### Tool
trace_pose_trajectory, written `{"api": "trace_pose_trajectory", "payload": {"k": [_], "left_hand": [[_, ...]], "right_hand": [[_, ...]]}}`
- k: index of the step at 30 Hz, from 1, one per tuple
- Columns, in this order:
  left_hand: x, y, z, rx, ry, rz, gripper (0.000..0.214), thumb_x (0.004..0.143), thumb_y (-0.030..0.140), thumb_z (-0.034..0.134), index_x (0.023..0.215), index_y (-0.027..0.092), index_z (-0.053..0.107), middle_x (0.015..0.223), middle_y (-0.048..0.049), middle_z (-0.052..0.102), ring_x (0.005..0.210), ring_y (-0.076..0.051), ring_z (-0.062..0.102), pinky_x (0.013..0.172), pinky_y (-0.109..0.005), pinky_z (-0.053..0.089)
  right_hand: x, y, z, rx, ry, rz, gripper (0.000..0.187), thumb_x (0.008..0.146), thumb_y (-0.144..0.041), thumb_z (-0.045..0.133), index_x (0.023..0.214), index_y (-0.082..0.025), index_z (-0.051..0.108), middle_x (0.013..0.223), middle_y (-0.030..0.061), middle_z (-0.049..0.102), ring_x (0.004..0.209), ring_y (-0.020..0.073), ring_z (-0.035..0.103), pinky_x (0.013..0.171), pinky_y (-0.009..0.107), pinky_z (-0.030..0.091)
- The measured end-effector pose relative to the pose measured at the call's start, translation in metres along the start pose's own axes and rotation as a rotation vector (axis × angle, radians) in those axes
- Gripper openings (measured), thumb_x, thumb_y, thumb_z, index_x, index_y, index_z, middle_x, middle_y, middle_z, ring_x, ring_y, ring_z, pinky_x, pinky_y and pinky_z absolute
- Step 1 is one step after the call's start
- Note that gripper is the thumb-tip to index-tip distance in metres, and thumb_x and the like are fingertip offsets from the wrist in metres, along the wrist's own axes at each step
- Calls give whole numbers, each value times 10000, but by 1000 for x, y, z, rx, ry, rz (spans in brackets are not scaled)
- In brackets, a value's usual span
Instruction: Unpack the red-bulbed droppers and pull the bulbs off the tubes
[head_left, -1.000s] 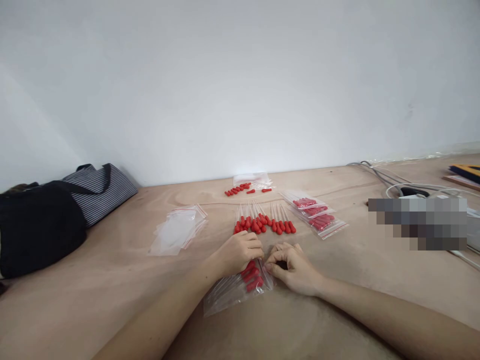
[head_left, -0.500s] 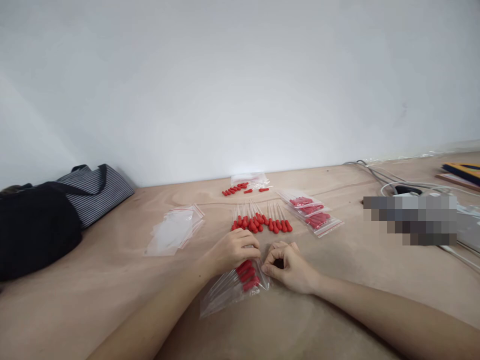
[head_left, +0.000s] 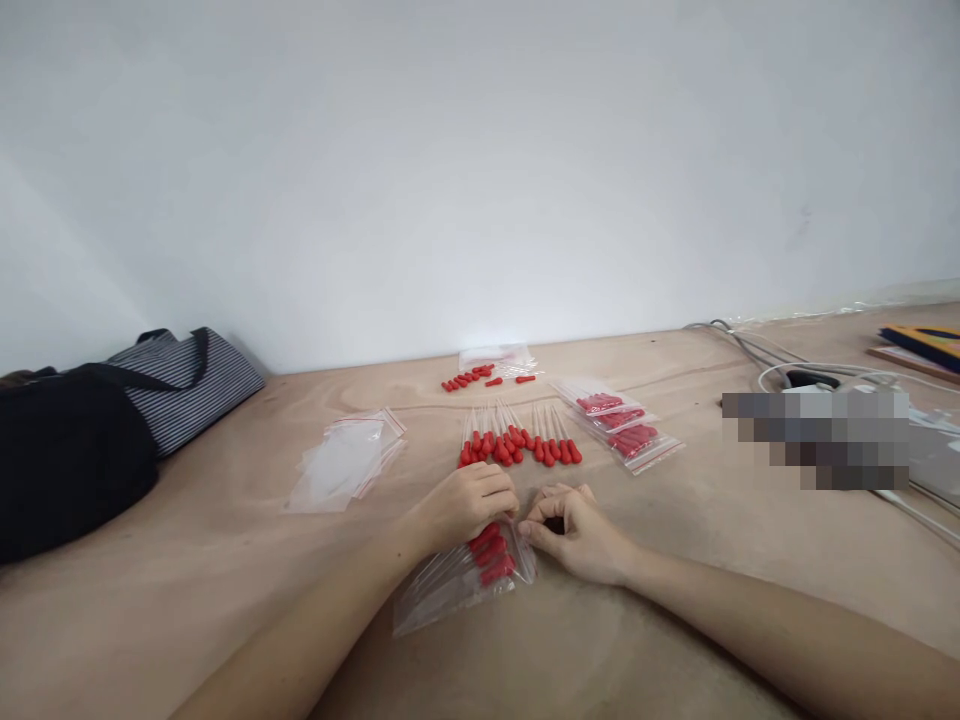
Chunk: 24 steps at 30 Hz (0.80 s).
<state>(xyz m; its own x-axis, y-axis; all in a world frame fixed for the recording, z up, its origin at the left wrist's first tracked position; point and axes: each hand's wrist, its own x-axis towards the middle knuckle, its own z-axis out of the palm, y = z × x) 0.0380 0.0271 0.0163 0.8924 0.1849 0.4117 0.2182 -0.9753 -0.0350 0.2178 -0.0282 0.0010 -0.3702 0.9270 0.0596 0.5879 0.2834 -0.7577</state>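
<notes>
A clear zip bag (head_left: 450,592) lies near me, its open end to the right, with several red-bulbed droppers (head_left: 491,553) inside. My left hand (head_left: 469,503) is closed on the bag's upper edge, fingers curled over it. With thumb and index finger pinched together, my right hand (head_left: 574,535) grips the bag's right edge. Just beyond my hands, several loose glass droppers with red bulbs (head_left: 517,440) lie in a row, bulbs toward me. Filled zip bags (head_left: 630,438) overlap to the right of them. The fingertips of my left hand are partly hidden.
Flat clear zip bags (head_left: 337,465) are fanned out on the left. Loose red bulbs (head_left: 465,378) and thin glass tubes lie by the wall. A black bag and a striped bag (head_left: 184,390) stand at far left. Cables (head_left: 750,350) and a blurred-out patch are at right.
The hands and bag hold nearly the same place; my left fingers have shifted very slightly along the bag's edge. The whole view has moved a little.
</notes>
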Motion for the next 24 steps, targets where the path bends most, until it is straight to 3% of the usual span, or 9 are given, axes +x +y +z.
{"api": "trace_pose_trajectory", "payload": {"k": [13, 24], "left_hand": [[-4, -2, 3, -36, -23, -42, 240, 884, 160, 365, 686, 156, 501, 699, -21, 594, 656, -117, 507, 625, -233, 371], [-4, -1, 3, -28, -27, -55, 204, 870, 172, 410, 692, 156, 507, 693, -12, 594, 656, -113, 510, 631, -228, 374]], "right_hand": [[1, -1, -5, 31, -84, 0, 182, 752, -229, 489, 663, -217, 647, 798, -13, 640, 842, 166, 529, 860, 369, 217], [1, 0, -5, 29, -86, -11, 157, 749, -282, 525, 682, -219, 653, 792, -8, 637, 830, 166, 536, 861, 358, 225]]}}
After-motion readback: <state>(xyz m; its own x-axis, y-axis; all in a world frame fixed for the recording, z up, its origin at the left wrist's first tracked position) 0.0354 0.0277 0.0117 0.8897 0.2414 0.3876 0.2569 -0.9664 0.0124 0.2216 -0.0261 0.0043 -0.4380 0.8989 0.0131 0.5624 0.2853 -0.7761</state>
